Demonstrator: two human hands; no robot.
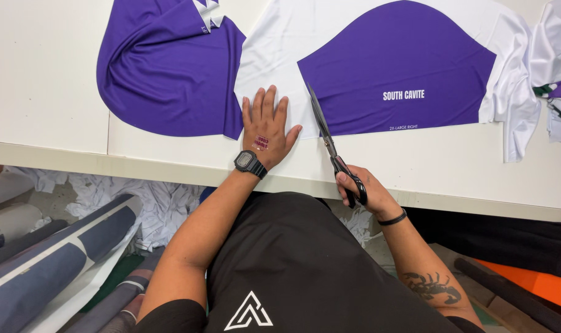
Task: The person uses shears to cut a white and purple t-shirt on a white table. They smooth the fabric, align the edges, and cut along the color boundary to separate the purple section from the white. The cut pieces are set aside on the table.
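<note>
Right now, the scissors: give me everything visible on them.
The scissors are long-bladed shears with dark metal blades and black looped handles. The right hand grips the handles at the table's near edge, fingers through the loops. The blades look nearly closed and point away from the person, the tip lying at the left edge of the purple panel on the white fabric. The left hand presses flat on the fabric just beside the blades, not touching them.

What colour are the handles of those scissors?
Black; the scissors show best in the head view, held in the right hand.
</note>
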